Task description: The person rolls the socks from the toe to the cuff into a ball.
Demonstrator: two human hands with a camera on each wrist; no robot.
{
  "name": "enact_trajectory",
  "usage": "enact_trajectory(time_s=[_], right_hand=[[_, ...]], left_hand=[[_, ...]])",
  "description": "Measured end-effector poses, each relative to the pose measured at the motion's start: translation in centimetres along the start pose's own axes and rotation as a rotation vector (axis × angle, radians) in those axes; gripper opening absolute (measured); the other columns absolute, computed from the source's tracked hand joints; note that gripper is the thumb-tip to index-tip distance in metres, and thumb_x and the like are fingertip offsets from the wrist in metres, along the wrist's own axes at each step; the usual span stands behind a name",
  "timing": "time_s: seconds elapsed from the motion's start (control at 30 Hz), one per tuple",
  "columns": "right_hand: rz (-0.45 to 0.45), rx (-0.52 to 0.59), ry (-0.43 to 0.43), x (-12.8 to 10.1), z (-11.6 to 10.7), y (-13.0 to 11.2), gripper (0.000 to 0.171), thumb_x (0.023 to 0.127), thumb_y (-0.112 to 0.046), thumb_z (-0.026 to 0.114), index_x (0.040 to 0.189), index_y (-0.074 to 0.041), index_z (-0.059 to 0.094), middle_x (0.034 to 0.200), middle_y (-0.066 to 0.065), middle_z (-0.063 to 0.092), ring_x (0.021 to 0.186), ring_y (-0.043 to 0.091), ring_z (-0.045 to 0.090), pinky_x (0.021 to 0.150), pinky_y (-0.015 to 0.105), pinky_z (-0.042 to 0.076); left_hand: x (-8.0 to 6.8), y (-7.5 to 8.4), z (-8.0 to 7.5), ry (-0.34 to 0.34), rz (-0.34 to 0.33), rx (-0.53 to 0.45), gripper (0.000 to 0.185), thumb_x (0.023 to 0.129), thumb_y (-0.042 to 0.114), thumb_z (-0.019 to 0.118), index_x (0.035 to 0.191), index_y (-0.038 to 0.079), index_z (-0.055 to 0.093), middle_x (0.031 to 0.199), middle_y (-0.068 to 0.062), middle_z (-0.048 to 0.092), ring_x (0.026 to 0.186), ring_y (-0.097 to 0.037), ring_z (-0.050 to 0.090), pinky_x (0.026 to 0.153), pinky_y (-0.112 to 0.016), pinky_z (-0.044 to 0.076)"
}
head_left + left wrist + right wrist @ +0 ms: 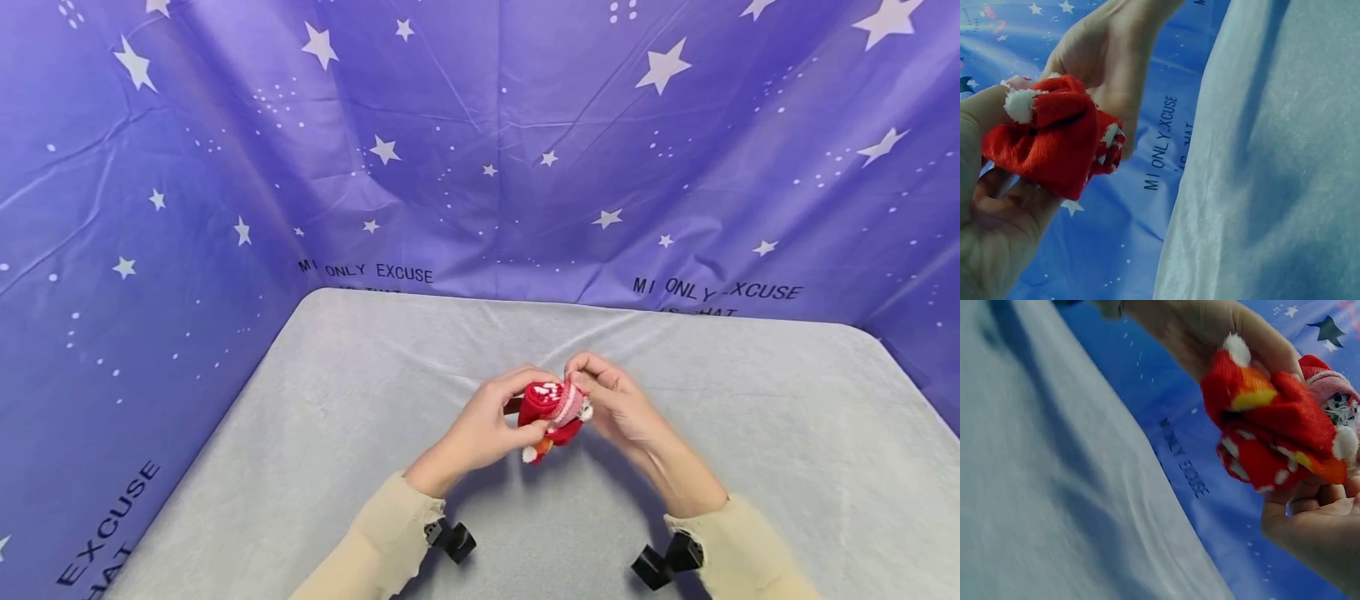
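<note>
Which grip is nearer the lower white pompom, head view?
Left. The left grip holds the red toy, thumb beside the lower white pompom; the right grip is farther, at the toy's opposite side.

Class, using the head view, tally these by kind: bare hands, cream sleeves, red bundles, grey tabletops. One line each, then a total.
Bare hands: 2 (left hand, right hand)
Cream sleeves: 2 (left sleeve, right sleeve)
Red bundle: 1
Grey tabletop: 1
Total: 6
</note>
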State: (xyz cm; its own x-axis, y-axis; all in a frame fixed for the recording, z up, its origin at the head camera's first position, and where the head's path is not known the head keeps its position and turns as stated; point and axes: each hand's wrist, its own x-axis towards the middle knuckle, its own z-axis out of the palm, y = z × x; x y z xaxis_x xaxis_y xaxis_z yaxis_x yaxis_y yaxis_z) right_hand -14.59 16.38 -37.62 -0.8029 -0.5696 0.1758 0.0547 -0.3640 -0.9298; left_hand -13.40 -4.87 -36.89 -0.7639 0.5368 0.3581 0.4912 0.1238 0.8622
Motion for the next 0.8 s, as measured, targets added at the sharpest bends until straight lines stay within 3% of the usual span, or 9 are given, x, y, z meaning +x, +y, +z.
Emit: enact_trajectory(time_s=[0.23,0.37,0.43,0.53,0.67,0.73,0.8], right_hand=[[0.157,0.285,-0.061,0.1,0.1,0.7,0.020,0.107,-0.018,0.043,0.098,-0.017,0.061,0.098,-0.006,0.068,0.092,0.007,0.063,0.084,0.021,0.051],[0.225,0.378,-0.021,-0.1,0.3,1.0,0.017,0.105,-0.025,0.047,0.104,-0.018,0.062,0.107,-0.004,0.069,0.102,0.010,0.066,0.092,0.025,0.053],[0.229,0.363,0.028,-0.1,0.5,1.2,0.019,0.105,-0.028,0.047,0.103,-0.019,0.063,0.107,-0.005,0.069,0.101,0.009,0.065,0.091,0.025,0.054],[0.192,0.227,0.163,0.1,1.1,1.4,0.018,0.105,-0.028,0.048,0.093,-0.022,0.060,0.096,-0.009,0.066,0.093,0.005,0.063,0.084,0.021,0.052],[0.084,-0.122,0.402,0.1,1.9,1.7,0.012,0.103,-0.018,0.052,0.092,-0.019,0.057,0.086,-0.013,0.061,0.084,0.001,0.057,0.076,0.018,0.048],[-0.006,-0.298,0.491,0.0,2.1,1.7,0.009,0.101,-0.010,0.054,0.094,-0.015,0.057,0.085,-0.012,0.060,0.083,0.001,0.057,0.075,0.017,0.048],[-0.133,-0.451,0.527,-0.2,2.1,1.8,0.009,0.098,-0.002,0.057,0.094,-0.010,0.059,0.087,-0.009,0.061,0.084,0.001,0.057,0.075,0.017,0.048]], left_hand=[[-0.3,0.4,-0.1,0.017,-0.047,-0.077,0.046,0.086,-0.002,0.072,0.129,0.009,0.062,0.126,-0.010,0.065,0.114,-0.019,0.063,0.089,-0.025,0.058],[-0.2,0.2,0.0,0.018,-0.055,-0.097,0.050,0.087,-0.001,0.073,0.133,0.011,0.061,0.124,-0.010,0.064,0.112,-0.017,0.062,0.088,-0.025,0.059],[-0.1,0.1,0.1,0.023,-0.063,-0.122,0.047,0.086,-0.001,0.073,0.130,0.009,0.063,0.122,-0.012,0.062,0.111,-0.017,0.061,0.087,-0.026,0.059],[0.1,-0.2,0.1,0.043,-0.091,-0.190,0.042,0.085,-0.003,0.074,0.125,0.004,0.062,0.130,-0.013,0.057,0.114,-0.020,0.060,0.086,-0.027,0.060],[0.1,-0.6,-0.1,0.053,-0.130,-0.253,0.039,0.085,-0.005,0.072,0.121,0.000,0.059,0.140,-0.013,0.054,0.118,-0.024,0.059,0.086,-0.029,0.060],[0.1,-0.9,-0.2,0.055,-0.146,-0.255,0.038,0.085,-0.004,0.072,0.121,0.000,0.059,0.138,-0.015,0.058,0.114,-0.022,0.061,0.084,-0.028,0.060],[0.1,-1.1,-0.4,0.064,-0.163,-0.252,0.038,0.085,-0.003,0.072,0.121,0.000,0.059,0.131,-0.018,0.061,0.108,-0.017,0.062,0.081,-0.026,0.060]])
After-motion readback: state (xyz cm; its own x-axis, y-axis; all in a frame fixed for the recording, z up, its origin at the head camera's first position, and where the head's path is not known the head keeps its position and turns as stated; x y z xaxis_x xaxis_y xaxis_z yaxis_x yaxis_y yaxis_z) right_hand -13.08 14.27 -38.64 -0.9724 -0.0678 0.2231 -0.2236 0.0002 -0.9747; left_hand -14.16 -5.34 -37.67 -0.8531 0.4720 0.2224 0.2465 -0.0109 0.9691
